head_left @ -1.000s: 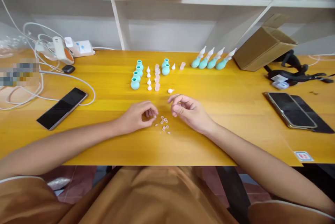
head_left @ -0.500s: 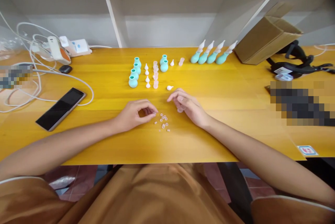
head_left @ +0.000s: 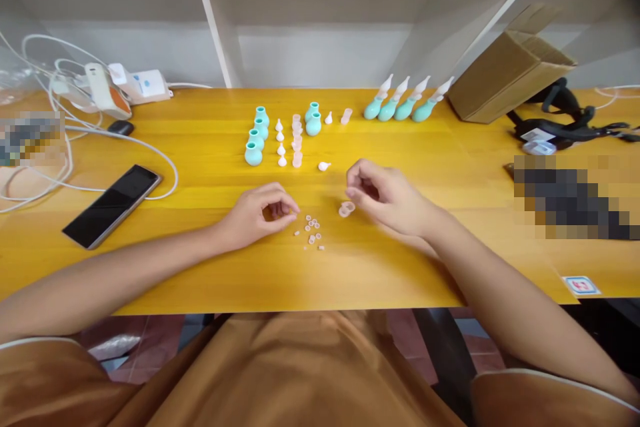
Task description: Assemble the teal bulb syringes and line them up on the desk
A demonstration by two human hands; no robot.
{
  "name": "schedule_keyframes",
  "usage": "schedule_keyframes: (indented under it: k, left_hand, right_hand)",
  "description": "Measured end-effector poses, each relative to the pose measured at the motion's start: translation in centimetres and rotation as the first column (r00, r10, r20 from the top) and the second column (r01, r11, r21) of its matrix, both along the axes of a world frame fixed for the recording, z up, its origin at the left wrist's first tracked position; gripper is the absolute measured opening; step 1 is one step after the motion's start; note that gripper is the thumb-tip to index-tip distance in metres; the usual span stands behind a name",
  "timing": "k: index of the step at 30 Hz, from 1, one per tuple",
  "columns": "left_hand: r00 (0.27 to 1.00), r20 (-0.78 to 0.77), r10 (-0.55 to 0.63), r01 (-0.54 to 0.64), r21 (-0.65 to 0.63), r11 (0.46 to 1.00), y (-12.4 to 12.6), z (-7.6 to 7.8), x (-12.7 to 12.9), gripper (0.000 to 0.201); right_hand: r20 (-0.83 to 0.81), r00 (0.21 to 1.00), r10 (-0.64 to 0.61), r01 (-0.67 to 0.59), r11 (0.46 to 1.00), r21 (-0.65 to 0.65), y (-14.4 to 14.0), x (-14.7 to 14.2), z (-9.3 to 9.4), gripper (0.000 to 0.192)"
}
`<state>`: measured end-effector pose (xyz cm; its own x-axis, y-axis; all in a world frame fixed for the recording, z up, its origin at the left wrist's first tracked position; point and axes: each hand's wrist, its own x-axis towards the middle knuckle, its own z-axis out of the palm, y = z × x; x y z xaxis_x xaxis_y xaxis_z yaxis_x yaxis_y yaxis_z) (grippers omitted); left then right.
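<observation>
My left hand [head_left: 270,212] rests on the table, thumb and forefinger pinched at the left edge of several small translucent rings [head_left: 312,222]. What the pinch holds is too small to make out. To the right, my right hand [head_left: 385,195] is raised slightly with its fingers curled towards the thumb; anything inside is hidden. Just below its thumb lie clear flared connectors [head_left: 346,209]. A white pointed nozzle [head_left: 324,166] lies beyond. Farther back are teal bulbs [head_left: 254,154], white nozzles [head_left: 281,148] and a column of clear connectors [head_left: 297,159].
Several assembled teal bulb aspirators [head_left: 423,110] stand at the back right beside an open cardboard box [head_left: 505,74]. A phone [head_left: 113,206], white cables [head_left: 173,177] and a power adapter [head_left: 150,86] occupy the left. Black straps [head_left: 555,114] lie at far right.
My right hand has drawn back to the right and curled its fingers, uncovering the clear connectors beneath it. My left hand has hardly moved.
</observation>
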<state>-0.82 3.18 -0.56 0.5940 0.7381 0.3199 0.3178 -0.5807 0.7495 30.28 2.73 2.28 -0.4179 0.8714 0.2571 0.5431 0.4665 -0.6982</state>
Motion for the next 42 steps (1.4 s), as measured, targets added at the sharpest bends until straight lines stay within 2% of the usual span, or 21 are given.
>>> schedule_keyframes:
  k: [3,7,10,15,18,22,32,37,42]
  left_hand:
    - [0.999,0.047,0.015,-0.013,-0.033,0.999,-0.1,-0.1,0.0,0.006]
    - [0.996,0.081,0.040,-0.032,-0.093,0.995,-0.2,-0.1,0.0,0.007]
    - [0.995,0.090,0.053,-0.041,-0.126,0.991,-0.3,-0.1,0.0,0.005]
    - [0.989,0.135,0.057,-0.034,-0.165,0.986,-0.2,-0.3,0.0,0.009]
    - [0.988,0.140,0.072,-0.046,-0.178,0.983,-0.2,-0.4,0.0,0.011]
    - [0.992,0.098,0.084,-0.069,-0.145,0.987,-0.4,-0.1,0.1,0.005]
    - [0.995,0.076,0.059,-0.050,-0.109,0.993,-0.5,0.0,0.1,0.007]
    - [0.994,0.100,0.040,-0.024,-0.150,0.988,-0.6,0.1,0.1,0.008]
    - [0.992,0.128,-0.009,0.030,-0.165,0.986,-0.7,0.1,0.0,0.008]
  right_hand:
    - [0.184,0.980,0.073,-0.053,0.992,-0.111,-0.4,0.8,0.0,0.028]
    - [0.223,0.969,0.105,-0.087,0.992,-0.088,-0.4,0.3,-1.2,0.021]
    - [0.189,0.971,0.144,-0.138,0.989,-0.046,0.0,-0.3,-1.8,0.015]
    - [0.096,0.980,0.176,-0.178,0.984,0.015,0.3,-0.6,-2.1,0.017]
    - [0.062,0.980,0.192,-0.192,0.981,0.005,0.1,-0.8,-2.3,0.020]
    - [0.017,0.990,0.139,-0.139,0.990,-0.027,-0.1,-1.0,-2.5,0.026]
    - [-0.003,0.987,0.158,-0.158,0.987,-0.026,0.3,-1.2,-2.4,0.015]
    - [-0.108,0.985,0.136,-0.142,0.989,-0.044,-0.5,-2.4,-2.5,0.014]
    - [-0.203,0.961,0.186,-0.194,0.981,-0.018,-1.9,-3.9,-2.2,0.012]
